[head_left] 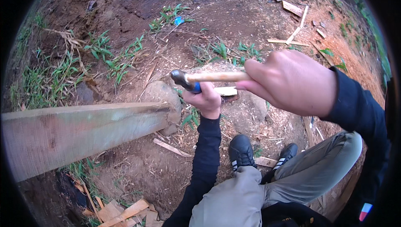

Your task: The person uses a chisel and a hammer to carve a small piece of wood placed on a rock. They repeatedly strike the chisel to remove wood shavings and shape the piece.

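My right hand (288, 81) is closed round the pale wooden handle of a hammer (217, 77), which lies level, pointing left. The dark metal hammer head (178, 76) is right over, or against, the blue end of a tool (195, 87). My left hand (204, 100) has its fingers wrapped round this blue-ended tool; the rest of it is hidden by the hand, so I cannot tell its kind. Just right of my left fingers, a short pale piece of wood (226, 91) lies at a stone (250, 103) set in the ground.
A thick squared timber beam (83, 131) runs in from the left, its end by a rounded stone (161, 95). Wood offcuts (125, 214) are heaped at lower left, with more scraps (292, 9) at upper right. My shoes (242, 152) stand on bare soil with wood chips and grass tufts.
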Motion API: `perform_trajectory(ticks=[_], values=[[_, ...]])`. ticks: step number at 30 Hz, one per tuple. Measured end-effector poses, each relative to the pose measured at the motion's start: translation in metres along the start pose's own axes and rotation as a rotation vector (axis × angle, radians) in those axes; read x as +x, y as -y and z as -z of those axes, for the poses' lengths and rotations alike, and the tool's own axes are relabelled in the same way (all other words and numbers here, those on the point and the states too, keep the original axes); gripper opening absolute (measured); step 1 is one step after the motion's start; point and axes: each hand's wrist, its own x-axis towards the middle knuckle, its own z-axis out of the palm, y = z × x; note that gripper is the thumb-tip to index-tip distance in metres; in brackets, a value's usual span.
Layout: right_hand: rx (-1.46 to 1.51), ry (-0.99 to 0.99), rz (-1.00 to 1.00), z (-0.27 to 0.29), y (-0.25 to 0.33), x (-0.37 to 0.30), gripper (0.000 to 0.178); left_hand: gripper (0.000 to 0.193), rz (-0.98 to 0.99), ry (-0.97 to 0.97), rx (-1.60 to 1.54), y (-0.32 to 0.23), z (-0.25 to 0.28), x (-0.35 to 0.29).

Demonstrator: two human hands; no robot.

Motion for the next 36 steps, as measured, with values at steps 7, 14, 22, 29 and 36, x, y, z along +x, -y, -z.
perform_trajectory(ticks=[7,14,22,29,36], values=[[0.225,-0.153,0.021,0.001,0.000,0.006,0.036,0.020,0.010,-0.044,-0.011,-0.012,-0.006,0.000],[0.352,-0.316,0.043,-0.001,0.000,0.012,0.034,0.014,-0.050,-0.046,-0.037,-0.016,-0.011,0.002],[0.293,-0.260,0.068,-0.002,-0.004,0.010,0.037,0.014,-0.054,-0.071,-0.054,-0.014,-0.012,-0.001],[0.244,-0.203,-0.055,-0.041,-0.015,-0.008,0.038,0.015,0.110,-0.087,-0.137,-0.003,-0.003,-0.001],[0.494,-0.393,-0.459,-0.217,-0.031,0.007,0.043,0.018,0.143,0.011,-0.217,-0.007,0.005,0.001]])
